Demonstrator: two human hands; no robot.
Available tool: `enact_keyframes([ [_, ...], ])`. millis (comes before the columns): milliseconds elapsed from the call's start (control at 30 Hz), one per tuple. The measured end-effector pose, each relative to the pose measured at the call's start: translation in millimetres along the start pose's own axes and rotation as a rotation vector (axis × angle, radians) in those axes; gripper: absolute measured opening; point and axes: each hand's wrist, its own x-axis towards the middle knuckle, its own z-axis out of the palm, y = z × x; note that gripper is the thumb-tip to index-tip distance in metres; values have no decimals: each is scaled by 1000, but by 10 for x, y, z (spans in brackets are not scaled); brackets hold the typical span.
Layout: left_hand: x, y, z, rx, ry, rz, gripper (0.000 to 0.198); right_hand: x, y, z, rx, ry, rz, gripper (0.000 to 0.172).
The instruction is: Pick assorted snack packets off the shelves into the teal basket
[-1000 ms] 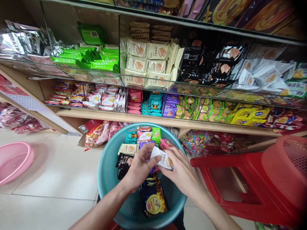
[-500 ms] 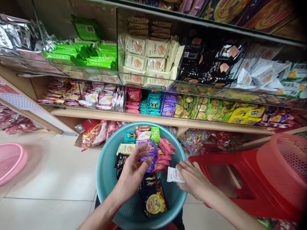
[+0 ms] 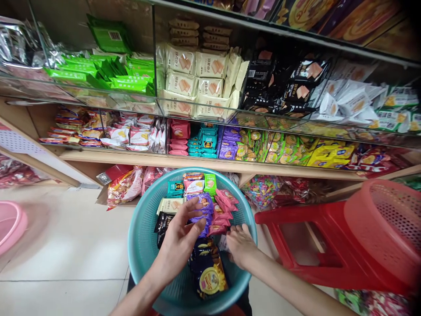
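A teal plastic basket (image 3: pixel 140 237) holds small snack packets sorted by colour. Inside it, my right hand (image 3: pixel 241 245) grips a white snack packet (image 3: pixel 223 242), mostly covered by the fingers, at the right side below the pink packets (image 3: pixel 222 215). My left hand (image 3: pixel 179 241) hovers over the middle with fingers apart and nothing in them, beside the purple packets (image 3: pixel 205 204). Around these lie a cream packet (image 3: pixel 169 205), black packets (image 3: pixel 163 224), a teal packet (image 3: pixel 175 188), a green packet (image 3: pixel 210 183) and dark blue packets (image 3: pixel 208 270).
Glass-fronted shelves of sorted snacks, among them cream packets (image 3: pixel 210 66) and green packets (image 3: pixel 108 70), stand behind the basket. On the right, a red stool (image 3: pixel 309 215) bears a pink perforated basket (image 3: pixel 371 224). A pink basin (image 3: pixel 13 228) is on the tiled floor at left.
My right hand has carried the white snack packet from over the basket's right rim down and left into the basket. My left hand has barely moved. The view has shifted slightly.
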Motion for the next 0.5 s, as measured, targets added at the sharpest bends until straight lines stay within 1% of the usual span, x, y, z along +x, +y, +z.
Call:
enact_keyframes([
  [100,1,-4,0,-14,1,-3,40,28,-14,42,-3,23,17,39],
  [200,-2,6,5,-25,2,-1,40,79,-68,110,7,36,36,31],
  [367,-21,31,12,-27,17,-10,42,178,-187,241,51,64,74,38],
  [500,-25,30,8,-27,19,-19,41,216,-194,305,108,117,80,37],
])
